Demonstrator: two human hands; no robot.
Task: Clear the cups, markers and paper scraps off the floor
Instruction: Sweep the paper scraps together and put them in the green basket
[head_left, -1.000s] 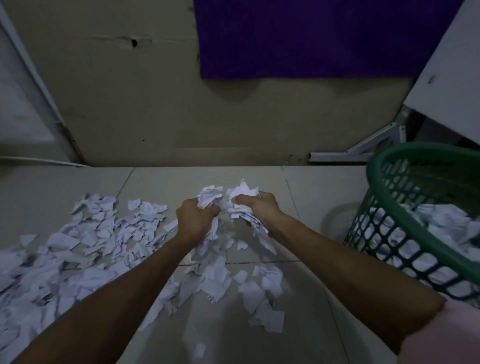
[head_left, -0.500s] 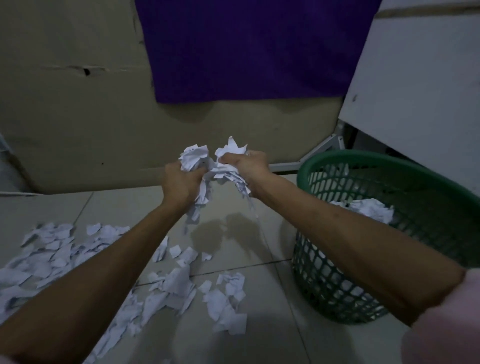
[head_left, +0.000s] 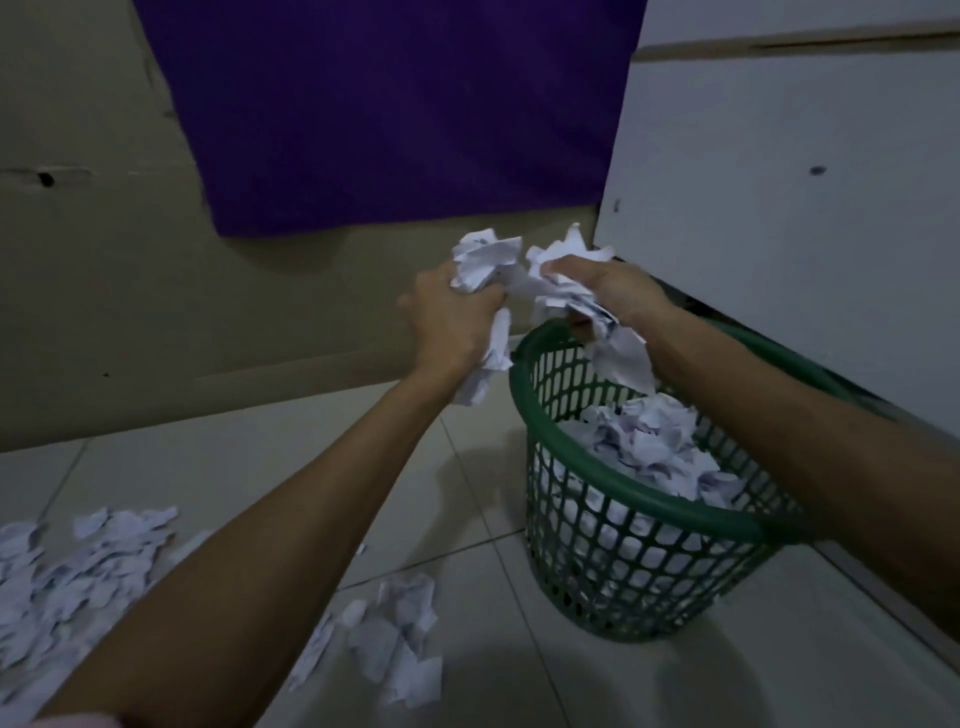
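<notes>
Head view looks down on two bare forearms reaching toward twelve o'clock, both hands bunched together on one load of crumpled white paper scraps (head_left: 524, 283). The left hand (head_left: 449, 317) has its grip curled tight round the left half of the wad, a strip of paper hanging below the wrist; the right hand (head_left: 615, 291) has its fingers clamped on the other half, with loose torn pieces dangling under it. The round green plastic mesh basket (head_left: 644, 506) stands on the pale tiled floor (head_left: 322, 457) at about three o'clock from centre, already part filled with white scraps. What the coming move depends on, as I judge it, is that the wad sits above the far left edge of the basket's rim: the right hand and its dangling pieces are over the opening, while the left hand hangs just outside the rim at nine o'clock of it, over bare tile. The load probably needs to travel a little further toward three o'clock before both hands let go, or the left half could fall outside. Plenty of torn white scraps on the floor (head_left: 67, 577) lie at eight o'clock, and a smaller cluster (head_left: 400, 639) at six o'clock. No cups or markers are in view.
</notes>
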